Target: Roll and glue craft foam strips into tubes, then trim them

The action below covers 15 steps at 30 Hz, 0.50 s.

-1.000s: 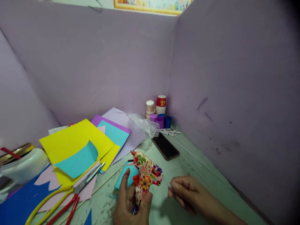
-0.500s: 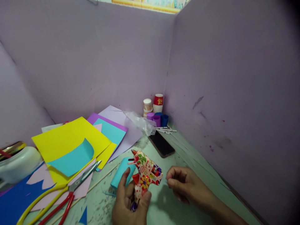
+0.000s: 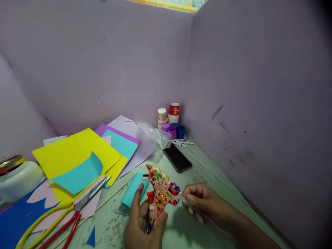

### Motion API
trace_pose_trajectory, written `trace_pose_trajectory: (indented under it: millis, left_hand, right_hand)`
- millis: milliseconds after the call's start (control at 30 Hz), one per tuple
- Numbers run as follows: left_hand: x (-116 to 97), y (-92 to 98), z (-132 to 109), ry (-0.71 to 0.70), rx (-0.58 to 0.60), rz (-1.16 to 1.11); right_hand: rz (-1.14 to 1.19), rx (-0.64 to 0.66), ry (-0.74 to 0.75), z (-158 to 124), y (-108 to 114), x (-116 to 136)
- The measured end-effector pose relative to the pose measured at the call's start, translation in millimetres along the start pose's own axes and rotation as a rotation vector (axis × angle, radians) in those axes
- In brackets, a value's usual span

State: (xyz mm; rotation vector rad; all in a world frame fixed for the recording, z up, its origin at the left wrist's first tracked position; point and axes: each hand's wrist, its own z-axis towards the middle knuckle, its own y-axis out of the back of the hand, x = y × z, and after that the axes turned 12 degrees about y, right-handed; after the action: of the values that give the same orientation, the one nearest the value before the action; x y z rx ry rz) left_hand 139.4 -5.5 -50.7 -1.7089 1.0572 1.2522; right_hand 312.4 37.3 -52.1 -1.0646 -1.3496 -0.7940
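My left hand [image 3: 144,224] is wrapped around the handle of a flower-patterned hot glue gun [image 3: 158,193], its orange nozzle pointing up and to the left. A small red light glows on the gun's side. My right hand [image 3: 204,200] pinches a translucent glue stick [image 3: 190,204], whose tip is at the rear end of the gun. Whether the stick has entered the gun I cannot tell. Just behind my left hand, a rolled light-blue paper tube [image 3: 131,193] lies on the table.
Scissors [image 3: 84,202] with yellow and red handles lie at left, over coloured paper sheets [image 3: 77,148] and a thin wooden stick [image 3: 114,196]. A phone [image 3: 177,158], a plastic bag [image 3: 157,136], paper cups [image 3: 173,117] and small purple and blue tubes [image 3: 172,132] stand or lie near the corner.
The glue stick now shows in my right hand, which has turned slightly and brought it against the gun's rear. My left hand and the gun have hardly moved.
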Motion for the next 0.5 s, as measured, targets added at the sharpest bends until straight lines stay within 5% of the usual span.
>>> trace_pose_trajectory:
  millis: [233, 500]
  left_hand:
    - [0.3, 3.0, 4.0, 0.014, 0.022, 0.051]
    - [6.1, 3.1, 2.0, -0.052, 0.006, 0.129]
  right_hand:
    - [-0.170, -0.152, 0.103, -1.3, -7.5, 0.6]
    - [-0.203, -0.134, 0.109, -3.1, -5.7, -1.1]
